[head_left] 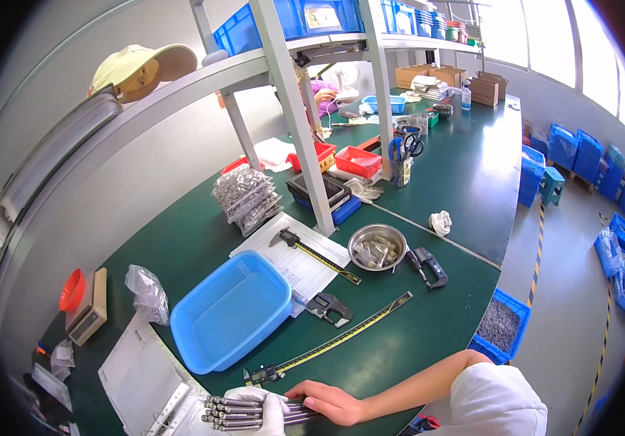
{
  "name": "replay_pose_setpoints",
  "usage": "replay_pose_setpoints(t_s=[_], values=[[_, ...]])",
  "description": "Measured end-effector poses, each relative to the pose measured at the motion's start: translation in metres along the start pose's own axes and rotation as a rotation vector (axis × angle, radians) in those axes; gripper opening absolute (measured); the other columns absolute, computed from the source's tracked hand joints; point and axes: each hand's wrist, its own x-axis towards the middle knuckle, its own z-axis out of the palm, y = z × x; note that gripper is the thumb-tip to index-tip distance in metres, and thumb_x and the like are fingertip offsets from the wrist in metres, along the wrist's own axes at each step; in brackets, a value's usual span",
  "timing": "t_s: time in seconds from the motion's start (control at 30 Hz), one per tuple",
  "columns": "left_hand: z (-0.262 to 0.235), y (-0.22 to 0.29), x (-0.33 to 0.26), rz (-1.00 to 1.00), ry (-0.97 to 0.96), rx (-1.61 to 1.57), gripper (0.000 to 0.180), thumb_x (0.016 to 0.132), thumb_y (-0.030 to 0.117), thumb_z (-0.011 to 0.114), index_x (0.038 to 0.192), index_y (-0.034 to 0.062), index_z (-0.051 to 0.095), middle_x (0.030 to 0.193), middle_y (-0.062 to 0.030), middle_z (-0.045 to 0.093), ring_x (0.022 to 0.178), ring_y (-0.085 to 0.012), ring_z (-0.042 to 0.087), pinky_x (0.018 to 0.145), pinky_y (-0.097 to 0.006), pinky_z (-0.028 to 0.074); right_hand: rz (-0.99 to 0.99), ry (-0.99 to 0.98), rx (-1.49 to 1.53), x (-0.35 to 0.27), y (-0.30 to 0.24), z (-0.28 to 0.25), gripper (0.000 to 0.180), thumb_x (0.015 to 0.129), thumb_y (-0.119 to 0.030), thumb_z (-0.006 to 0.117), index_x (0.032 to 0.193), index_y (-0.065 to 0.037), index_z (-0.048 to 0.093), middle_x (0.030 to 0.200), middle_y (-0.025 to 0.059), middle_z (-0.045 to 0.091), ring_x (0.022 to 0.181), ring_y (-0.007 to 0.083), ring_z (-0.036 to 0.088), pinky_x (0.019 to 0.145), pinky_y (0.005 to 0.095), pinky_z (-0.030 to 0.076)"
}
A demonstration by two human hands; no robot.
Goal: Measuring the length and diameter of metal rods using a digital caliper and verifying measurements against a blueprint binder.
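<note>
A bundle of several slim grey metal rods [229, 413] lies sideways at the lower edge, their knobbed ends pointing left. My left hand [272, 410], in a white glove, is wrapped round the bundle. From the right, my bare right hand [335, 403] closes over the rods' other ends, fingertips close against the glove; its palm side is hidden. Just beyond the hands lies a caliper [327, 341] with a long yellow-marked scale. An empty light-blue plastic basket [232, 312] stands farther back. Left of the rods, an open binder [141, 370] holds white sheets.
Behind are a second caliper [319, 256] on papers, two micrometers [329, 309], a steel bowl [378, 247] of small clear packets and a stack of bagged parts [245, 198]. A shelf post [294, 116] rises from the green table [428, 320]. Another person's hand [325, 94] shows far off.
</note>
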Motion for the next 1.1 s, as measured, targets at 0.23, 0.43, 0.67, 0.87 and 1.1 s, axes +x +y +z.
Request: replay_pose_setpoints(t_s=[0.23,0.43,0.67,0.87,1.1], values=[[0.002,-0.003,-0.001,-0.040,0.006,-0.061,0.012,0.082,-0.001,0.054,0.090,0.0031,0.047,0.070,-0.0074,0.055,0.062,-0.0153,0.054,0.061,-0.028,0.046,0.009,-0.011,-0.010,0.001,-0.001,-0.002,0.038,0.094,-0.019,0.031,0.121,0.004,0.045,0.114,0.0147,0.049,0.107,0.0254,0.048,0.095,0.0335,0.036],[-0.004,-0.054,-0.014,-0.160,-0.086,-0.084,0.012,0.084,0.001,0.055,0.092,0.0048,0.047,0.078,-0.0057,0.054,0.068,-0.0134,0.052,0.061,-0.026,0.045,-0.013,0.016,-0.014,-0.001,0.000,0.001,0.040,0.095,-0.021,0.030,0.123,0.003,0.044,0.113,0.0147,0.049,0.108,0.0254,0.047,0.096,0.0329,0.035],[0.003,-0.076,-0.016,-0.085,-0.016,-0.067,0.009,0.084,0.004,0.058,0.086,0.0070,0.050,0.072,-0.0030,0.053,0.063,-0.0110,0.051,0.059,-0.024,0.043,-0.076,0.182,0.116,0.006,0.001,-0.012,0.051,0.094,-0.038,0.035,0.127,0.001,0.041,0.125,0.0121,0.043,0.114,0.0227,0.044,0.097,0.0360,0.034],[0.005,-0.069,-0.016,-0.114,-0.005,-0.148,0.016,0.081,0.002,0.063,0.090,0.0080,0.051,0.072,-0.0027,0.056,0.061,-0.0103,0.053,0.056,-0.024,0.045,-0.219,0.753,0.864,0.083,-0.063,-0.145,0.071,0.082,-0.056,0.040,0.134,-0.009,0.031,0.136,0.0130,0.036,0.120,0.0314,0.041,0.096,0.0466,0.035],[0.006,-0.067,-0.015,-0.122,-0.014,-0.171,0.012,0.082,0.002,0.061,0.089,0.0060,0.051,0.072,-0.0033,0.056,0.061,-0.0107,0.054,0.058,-0.024,0.045,0.301,0.207,0.797,0.034,-0.005,-0.094,0.031,0.086,-0.027,0.049,0.103,-0.002,0.055,0.093,0.0074,0.061,0.078,0.0166,0.061,0.068,0.0299,0.050]])
